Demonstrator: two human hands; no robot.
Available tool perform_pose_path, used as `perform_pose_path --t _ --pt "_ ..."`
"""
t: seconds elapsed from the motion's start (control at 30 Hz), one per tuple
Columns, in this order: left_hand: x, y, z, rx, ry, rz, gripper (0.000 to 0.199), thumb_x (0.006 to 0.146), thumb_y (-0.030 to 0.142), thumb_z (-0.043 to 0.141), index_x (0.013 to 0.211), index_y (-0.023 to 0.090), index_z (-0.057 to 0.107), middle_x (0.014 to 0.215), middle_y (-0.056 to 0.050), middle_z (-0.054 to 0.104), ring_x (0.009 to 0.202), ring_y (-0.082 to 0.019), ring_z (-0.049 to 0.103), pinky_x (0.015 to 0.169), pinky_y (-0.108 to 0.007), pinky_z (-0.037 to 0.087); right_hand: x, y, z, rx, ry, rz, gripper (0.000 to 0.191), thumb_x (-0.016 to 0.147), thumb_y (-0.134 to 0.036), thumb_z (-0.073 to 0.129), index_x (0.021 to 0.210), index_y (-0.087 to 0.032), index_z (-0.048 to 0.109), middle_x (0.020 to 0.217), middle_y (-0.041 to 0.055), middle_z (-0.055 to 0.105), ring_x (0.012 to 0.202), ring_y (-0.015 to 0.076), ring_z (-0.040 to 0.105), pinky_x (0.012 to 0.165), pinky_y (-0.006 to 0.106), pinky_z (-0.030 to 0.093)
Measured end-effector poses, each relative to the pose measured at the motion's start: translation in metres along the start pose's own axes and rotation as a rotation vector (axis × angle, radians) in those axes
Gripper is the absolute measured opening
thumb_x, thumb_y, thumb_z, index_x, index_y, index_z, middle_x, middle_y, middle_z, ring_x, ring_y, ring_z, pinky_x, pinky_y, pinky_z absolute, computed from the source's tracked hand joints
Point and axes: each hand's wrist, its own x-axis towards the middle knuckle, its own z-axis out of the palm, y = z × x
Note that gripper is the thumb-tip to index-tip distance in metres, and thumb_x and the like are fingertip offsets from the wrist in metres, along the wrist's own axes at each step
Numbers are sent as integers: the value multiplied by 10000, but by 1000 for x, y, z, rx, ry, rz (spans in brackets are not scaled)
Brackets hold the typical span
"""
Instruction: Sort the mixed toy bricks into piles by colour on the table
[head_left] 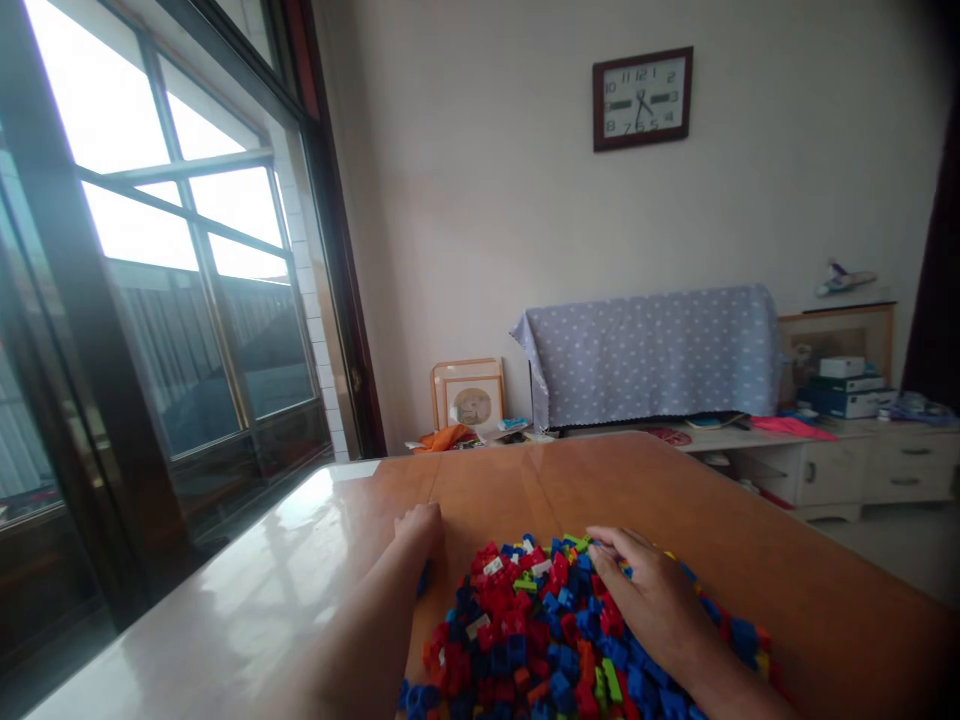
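A heap of small plastic building bricks (517, 620), mostly red and blue with some green, white, orange and yellow, lies at the near side of the wooden table (600, 480). To the left of the heap, my left hand (420, 522) rests low at the tabletop with its fingers curled in; what they may hold is hidden. A few blue bricks show beside that wrist. Over the heap's right side lies my right hand (649, 575), fingers stretched out and thumb apart, its fingertips near a green brick (577, 541). My right forearm hides some bricks.
A glossy, light-reflecting area covers the table's left part. Behind the table are a low white cabinet (847, 475), a grey-blue patterned cloth (652, 355) draped over something, and framed pictures (472, 395). A wall clock (643, 98) hangs above; windows stand at left.
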Motion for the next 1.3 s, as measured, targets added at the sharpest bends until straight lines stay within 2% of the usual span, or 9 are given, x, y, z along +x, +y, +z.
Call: perform_pose_path --t 0.13,0.3,0.37,0.43,0.57,0.67,0.77,1.1,1.3 --pt "-3 14 1 38 20 33 213 710 275 682 910 203 671 1093 -162 703 1069 -364 638 862 -443 478 9 20 -15 -1 98 98 373 905 -473 482 1143 -257 672 1149 72 719 1050 241 680 922 357 534" --pt "-25 47 1 -34 76 151 304 855 312 511 1116 224 640 1167 -114 688 1078 -267 637 857 -333 472 14 84 -49 -165 303 334 440 885 -513 470 1148 -236 687 1042 117 751 946 262 714 832 379 543" --pt "-40 61 0 -84 95 208 350 882 341 482 1181 221 617 1195 -107 678 1088 -242 630 865 -302 462 11 104 -56 -269 273 422 447 874 -532 475 1112 -236 712 1023 125 757 926 283 716 823 404 533" --pt "-58 73 -3 -134 105 253 380 901 375 463 1220 222 601 1198 -92 680 1079 -217 632 855 -272 458 9 113 -54 -317 171 489 462 875 -549 467 1085 -234 730 1048 126 755 950 291 711 833 401 522" --pt "-100 89 -7 -334 103 301 396 903 389 476 1218 196 616 1141 -83 706 1035 -196 646 820 -245 452 9 106 -35 -265 -92 500 517 913 -567 390 1045 -223 753 1092 113 750 1031 278 689 868 340 498" --pt "-129 94 -8 -438 91 338 372 890 382 505 1190 202 632 1141 -71 708 1042 -198 641 836 -246 447 10 96 -18 -201 -195 391 504 928 -552 376 1075 -241 745 1128 81 744 1061 260 677 895 317 486" --pt "-152 96 -10 -453 81 385 346 889 369 515 1178 222 634 1166 -65 700 1079 -209 626 873 -259 442 9 91 -8 -176 -215 273 465 922 -518 421 1142 -239 722 1177 73 726 1098 251 661 938 316 472" --pt "-198 104 -22 -516 66 390 363 876 381 530 1189 229 631 1118 -53 709 1066 -227 627 855 -284 463 7 63 0 -165 -240 115 404 926 -410 445 1147 -205 713 1177 97 716 1092 237 653 957 329 464" --pt "-221 111 -14 -560 110 420 381 884 346 529 1238 235 610 1171 -61 699 1108 -236 630 915 -319 476 0 39 6 -61 -249 56 385 925 -376 458 1173 -211 702 1214 90 701 1145 230 628 1001 355 451"
